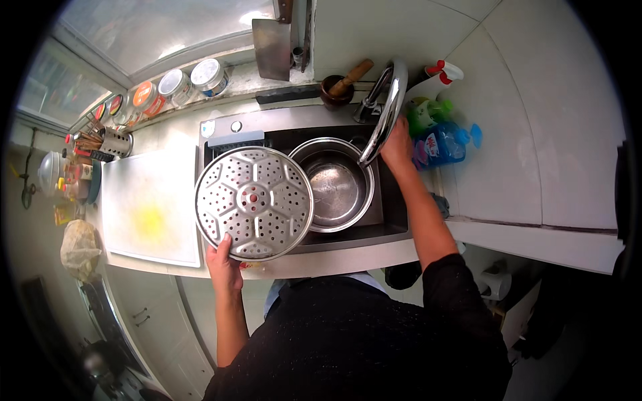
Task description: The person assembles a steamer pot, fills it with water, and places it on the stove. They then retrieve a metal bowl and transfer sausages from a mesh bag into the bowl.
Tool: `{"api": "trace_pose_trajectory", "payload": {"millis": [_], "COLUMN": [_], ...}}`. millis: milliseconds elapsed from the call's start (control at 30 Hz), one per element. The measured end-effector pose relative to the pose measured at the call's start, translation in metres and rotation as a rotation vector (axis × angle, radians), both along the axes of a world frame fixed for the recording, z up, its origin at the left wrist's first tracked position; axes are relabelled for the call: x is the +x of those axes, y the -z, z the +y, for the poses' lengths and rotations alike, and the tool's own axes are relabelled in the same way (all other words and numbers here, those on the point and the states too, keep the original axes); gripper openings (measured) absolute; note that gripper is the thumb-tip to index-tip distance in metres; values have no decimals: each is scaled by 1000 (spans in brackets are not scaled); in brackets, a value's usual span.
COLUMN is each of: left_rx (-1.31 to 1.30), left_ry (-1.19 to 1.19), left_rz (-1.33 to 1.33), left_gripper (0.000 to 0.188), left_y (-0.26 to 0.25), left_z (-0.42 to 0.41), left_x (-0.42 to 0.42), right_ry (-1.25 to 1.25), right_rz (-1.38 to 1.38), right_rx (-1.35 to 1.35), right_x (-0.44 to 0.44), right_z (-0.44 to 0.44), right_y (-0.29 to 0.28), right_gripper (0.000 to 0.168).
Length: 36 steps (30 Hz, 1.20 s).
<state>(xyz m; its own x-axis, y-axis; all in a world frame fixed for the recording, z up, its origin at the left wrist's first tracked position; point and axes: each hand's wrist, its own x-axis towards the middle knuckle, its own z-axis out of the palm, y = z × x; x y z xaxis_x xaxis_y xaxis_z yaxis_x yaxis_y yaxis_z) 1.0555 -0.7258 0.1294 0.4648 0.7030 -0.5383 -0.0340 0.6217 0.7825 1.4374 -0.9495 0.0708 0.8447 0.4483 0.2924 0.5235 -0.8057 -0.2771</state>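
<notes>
My left hand [225, 264] grips the near rim of a round perforated metal steamer plate [255, 200], thumb on top. The plate is over the left part of the dark sink [393, 210] and overlaps the edge of a stainless steel pot [337, 185]. That pot stands in the sink under the spout of a chrome faucet [393, 110]. My right hand [397, 143] is beside the faucet, partly behind its curved spout; its fingers are hidden, so I cannot tell whether they touch or hold anything.
Left of the sink lies a white cutting board [150, 205] with a yellow stain. Bottles of blue liquid soap [441, 145] and green cleaner [429, 115] stand at the right. A wooden mortar [336, 95] with pestle is behind the sink. Jars [174, 86] line the sill near a hanging cleaver [272, 50].
</notes>
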Motion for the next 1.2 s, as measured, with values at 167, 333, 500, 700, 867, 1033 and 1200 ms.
{"api": "trace_pose_trajectory", "payload": {"millis": [167, 333, 500, 700, 867, 1033, 1200], "left_rx": [-16, -59, -41, -116, -128, -154, -85], "left_ry": [-45, -87, -88, -50, -44, -3, 18], "left_rz": [37, 4, -37, -121, -144, -171, -172], "left_gripper": [42, 43, 42, 44, 52, 57, 46], "left_y": [-4, -3, -9, -7, -4, 2, -8], "left_z": [0, -1, -5, -4, -7, -8, -16], "left_x": [-10, -7, -3, -4, -3, 1, 7], "right_ry": [-69, 72, 8, -108, 13, 24, -55], "right_rz": [-122, 154, 60, 157, 477, 580, 515], "right_rx": [-98, -147, -184, -31, 201, 253, 258], "right_x": [51, 78, 52, -52, -131, -165, -171], "right_z": [-2, 0, -2, -35, -64, -79, -74], "right_y": [30, 37, 21, 37, 34, 16, -5], "right_gripper": [51, 52, 60, 57, 39, 28, 25]}}
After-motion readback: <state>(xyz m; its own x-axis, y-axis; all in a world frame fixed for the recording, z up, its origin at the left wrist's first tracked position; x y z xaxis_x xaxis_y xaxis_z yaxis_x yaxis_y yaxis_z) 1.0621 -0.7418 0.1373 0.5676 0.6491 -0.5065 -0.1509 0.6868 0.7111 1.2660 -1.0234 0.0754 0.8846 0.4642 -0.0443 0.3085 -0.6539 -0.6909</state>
